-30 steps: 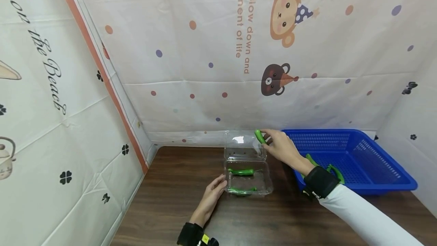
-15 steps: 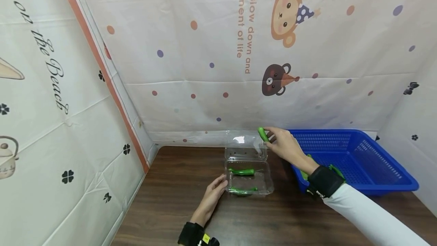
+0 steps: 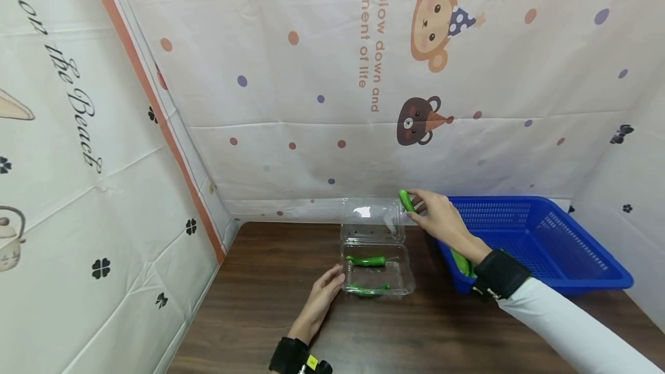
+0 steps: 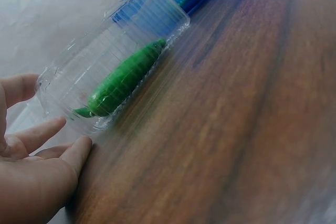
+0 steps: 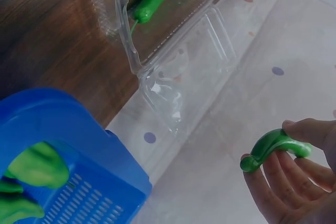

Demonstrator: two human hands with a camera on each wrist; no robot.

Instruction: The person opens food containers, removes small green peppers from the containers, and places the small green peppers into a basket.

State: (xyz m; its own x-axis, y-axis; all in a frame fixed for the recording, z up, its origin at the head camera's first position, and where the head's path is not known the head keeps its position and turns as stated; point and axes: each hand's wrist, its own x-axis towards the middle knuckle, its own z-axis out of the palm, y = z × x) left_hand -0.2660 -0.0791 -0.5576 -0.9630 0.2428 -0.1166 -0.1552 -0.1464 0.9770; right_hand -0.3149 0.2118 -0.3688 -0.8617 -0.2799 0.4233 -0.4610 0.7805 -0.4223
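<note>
My right hand [image 3: 441, 221] pinches a green chili pepper [image 3: 406, 199] between thumb and fingers. It is raised beside the open lid of a clear plastic clamshell box [image 3: 392, 273], near the basket's left end. The right wrist view shows this curved pepper [image 5: 275, 144] across the fingertips, thumb on top. Inside the box lies one green pepper [image 3: 370, 261] in the middle and another [image 3: 368, 290] along the front wall. My left hand [image 3: 319, 302] rests at the box's left side, its fingers fairly straight and touching the wall; the left wrist view shows them there [image 4: 44, 135].
A blue perforated basket [image 3: 540, 241] stands on the right of the brown wooden table [image 3: 270, 281]. Several green peppers [image 5: 39, 166] lie in it, partly hidden by my right arm in the head view. A printed white cloth [image 3: 291, 97] hangs close behind the table.
My right hand has drifted a little right and up with the pepper, away from the box's lid toward the basket. The left hand and the box have stayed in place.
</note>
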